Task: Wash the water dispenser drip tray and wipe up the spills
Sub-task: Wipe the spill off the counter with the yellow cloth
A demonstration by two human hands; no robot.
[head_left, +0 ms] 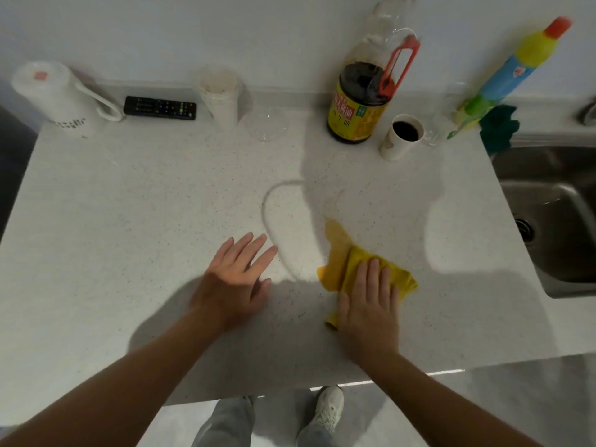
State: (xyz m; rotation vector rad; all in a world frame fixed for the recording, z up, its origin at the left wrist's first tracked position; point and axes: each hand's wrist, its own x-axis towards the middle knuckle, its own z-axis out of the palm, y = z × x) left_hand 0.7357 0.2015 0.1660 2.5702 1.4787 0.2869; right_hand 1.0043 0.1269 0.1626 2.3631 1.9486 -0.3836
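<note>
A yellow cloth (342,262) lies crumpled on the white speckled counter (145,204). My right hand (367,304) presses flat on it with straight fingers. A wet spill (287,217) with a curved edge spreads on the counter just above and left of the cloth. My left hand (235,279) rests flat on the counter to the left of the spill, fingers spread, holding nothing. No drip tray is in view.
Along the back wall stand a white jug (54,98), a black remote (160,108), a white cup (220,95), a clear glass (267,124), a soy sauce bottle (364,91), a paper cup of dark liquid (403,137) and a cleaner bottle (509,75). A steel sink (554,214) is at right.
</note>
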